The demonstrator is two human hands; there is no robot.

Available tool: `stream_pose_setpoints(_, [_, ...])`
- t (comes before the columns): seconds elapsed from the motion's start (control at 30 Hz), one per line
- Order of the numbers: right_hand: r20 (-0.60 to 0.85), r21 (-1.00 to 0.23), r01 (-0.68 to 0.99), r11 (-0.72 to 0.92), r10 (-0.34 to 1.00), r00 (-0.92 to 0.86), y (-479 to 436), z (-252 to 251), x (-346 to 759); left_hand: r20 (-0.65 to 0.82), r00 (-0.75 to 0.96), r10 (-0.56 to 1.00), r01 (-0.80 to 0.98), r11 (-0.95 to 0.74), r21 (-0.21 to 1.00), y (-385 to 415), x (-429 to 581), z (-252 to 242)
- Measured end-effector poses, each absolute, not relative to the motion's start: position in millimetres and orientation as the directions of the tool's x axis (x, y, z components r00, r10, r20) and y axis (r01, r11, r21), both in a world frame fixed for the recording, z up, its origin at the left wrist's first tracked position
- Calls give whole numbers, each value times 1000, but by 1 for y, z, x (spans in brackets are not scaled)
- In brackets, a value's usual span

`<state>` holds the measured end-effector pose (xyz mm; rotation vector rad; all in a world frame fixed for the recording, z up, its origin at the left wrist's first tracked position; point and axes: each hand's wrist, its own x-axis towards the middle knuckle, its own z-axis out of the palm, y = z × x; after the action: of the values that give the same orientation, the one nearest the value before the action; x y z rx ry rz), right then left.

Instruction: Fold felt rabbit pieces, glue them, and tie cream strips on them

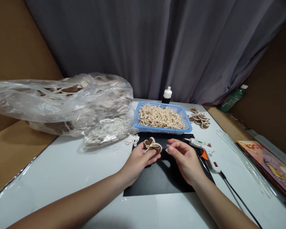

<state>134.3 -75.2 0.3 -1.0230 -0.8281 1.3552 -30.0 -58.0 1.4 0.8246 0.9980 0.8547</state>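
My left hand (139,159) is closed on a brown heart-shaped ornament (154,148) with a pale fuzzy edge and a beige bow on its face. Between the thumb and fingers of my right hand (184,159) is a small white tag (167,149), held a short way to the right of the heart. Both hands are above a black mat (154,184). Close to the right hand lies a white glue gun (208,154) with an orange trigger, its nozzle pointing left.
A blue basket (136,122) of beige twine bows stands behind the mat. Large plastic bags (105,98) fill the left side, with white tags (131,140) spilling out. Finished hearts (200,117) are piled at back right. Glue sticks (245,162) and a black-and-white bottle (167,94) are also there.
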Motion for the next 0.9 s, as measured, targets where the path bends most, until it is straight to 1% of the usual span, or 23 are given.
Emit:
stream_pose_setpoints(0.2, [-140, -868, -492, -65, 983, 116, -77, -9, 117, -357, 288, 888, -128, 406, 905, -60, -27, 0])
stream_pose_setpoints(0.5, [-40, -930, -365, 47, 973, 227, -71, -22, 108, -355, 274, 894, -99, 393, 914, -61, -24, -2])
stream_pose_setpoints(0.63, [-20, -948, -313, 61, 968, 249, -70, -23, 108, -350, 272, 896, -106, 390, 915, -62, -24, -3])
stream_pose_setpoints(0.9, [-5, -958, -279, 72, 964, 267, -71, -23, 108, -347, 278, 896, -99, 386, 917, -63, -25, -2])
